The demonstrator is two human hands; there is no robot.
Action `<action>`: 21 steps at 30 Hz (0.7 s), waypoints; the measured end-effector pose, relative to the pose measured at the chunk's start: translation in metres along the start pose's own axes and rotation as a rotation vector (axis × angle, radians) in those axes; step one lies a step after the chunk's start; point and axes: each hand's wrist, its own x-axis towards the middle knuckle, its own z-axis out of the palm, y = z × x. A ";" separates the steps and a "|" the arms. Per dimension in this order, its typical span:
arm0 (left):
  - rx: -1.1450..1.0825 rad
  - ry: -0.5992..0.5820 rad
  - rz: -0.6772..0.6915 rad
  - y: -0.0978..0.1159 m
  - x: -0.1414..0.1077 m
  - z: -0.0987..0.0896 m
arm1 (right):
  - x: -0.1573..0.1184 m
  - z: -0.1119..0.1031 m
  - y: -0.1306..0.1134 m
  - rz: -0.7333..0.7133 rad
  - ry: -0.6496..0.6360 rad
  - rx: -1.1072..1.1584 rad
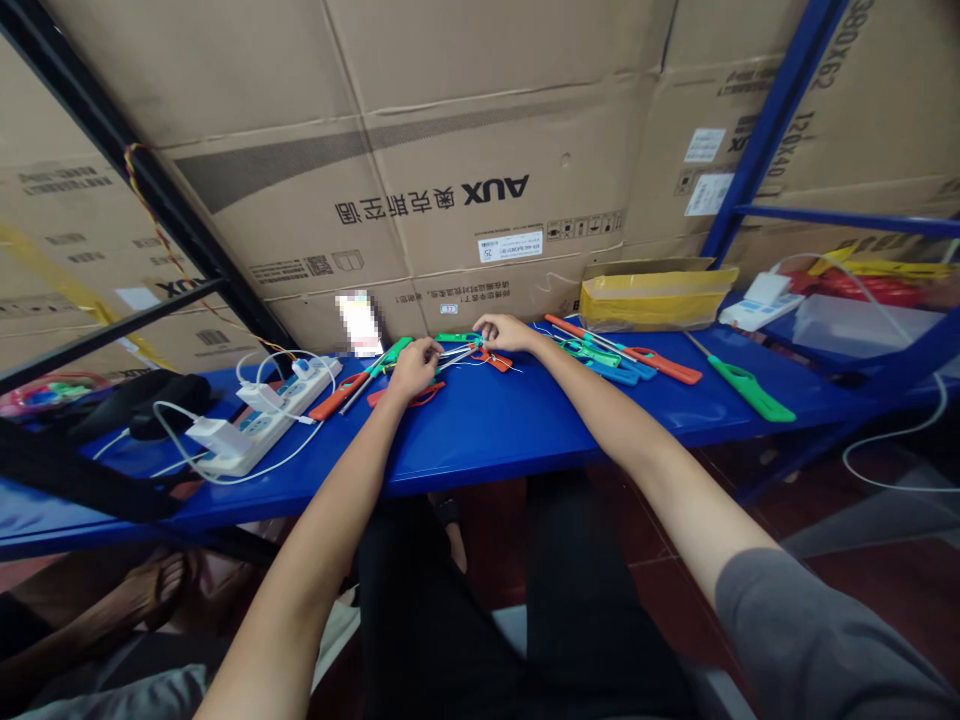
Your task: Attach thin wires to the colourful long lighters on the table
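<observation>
My left hand has its fingers curled together over the pile of lighter parts on the blue shelf; what is between them is too small to make out. My right hand pinches something tiny beside thin metal rods and white wires. Just under it lies an orange lighter handle with a wire sticking out. A red-orange handle rests below my left hand, and a green long-nosed lighter is to its left. Further left is an orange long-nosed lighter.
Right of my hands lie blue lighter handles, an orange lighter and a green lighter. A yellow-taped carton stands behind them. At left are a power strip with cables and a blurred bright phone-like panel. Large cartons form the back.
</observation>
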 end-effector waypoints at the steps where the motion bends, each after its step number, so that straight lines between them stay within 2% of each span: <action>1: -0.001 0.001 0.000 0.000 0.000 0.000 | 0.000 0.000 0.001 -0.007 0.009 -0.004; 8: 0.002 0.005 -0.010 0.001 0.000 0.000 | 0.001 -0.004 0.001 -0.099 0.118 -0.041; 14: -0.005 0.002 -0.019 0.003 -0.001 -0.001 | 0.001 -0.003 -0.007 -0.113 0.026 0.101; 21: -0.021 -0.012 0.077 0.013 -0.003 -0.001 | 0.002 0.011 -0.023 -0.121 -0.032 0.229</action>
